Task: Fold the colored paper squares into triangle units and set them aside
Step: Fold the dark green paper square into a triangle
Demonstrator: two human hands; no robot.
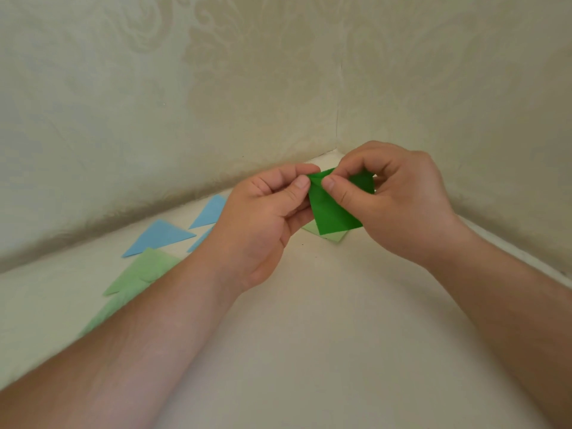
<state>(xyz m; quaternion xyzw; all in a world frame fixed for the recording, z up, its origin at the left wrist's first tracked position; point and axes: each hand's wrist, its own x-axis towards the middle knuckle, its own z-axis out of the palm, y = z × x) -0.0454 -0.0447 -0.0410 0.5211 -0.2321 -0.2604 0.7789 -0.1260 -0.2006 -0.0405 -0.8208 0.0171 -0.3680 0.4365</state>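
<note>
Risk first, judged from the grip: corners could slip out of line, since dark green paper (pixel 332 209) hangs in mid-air at centre frame with no surface under it, so any crease pressed now may run crooked. Thin sheet, likely to buckle or tear under a hard pinch.

Nearest, forearms entering from lower left and lower right corners. Further in, left hand (pixel 263 218) pinching the sheet's upper left edge between thumb and curled fingers; right hand (pixel 399 199) pinching just beside it, thumb on the front face, fingers curled behind. Both narrow, both holding that same sheet.

Dark green paper itself: glossy, partly folded, top edge doubled over, lower corner pointing down toward pale green squares (pixel 332 236) lying on cream table (pixel 309 351) directly beneath.

Left of centre, set aside: pale green triangles (pixel 139 274) partly under the left forearm, then blue triangles (pixel 161 238) beyond. Farthest, patterned wall (pixel 216 88).
</note>
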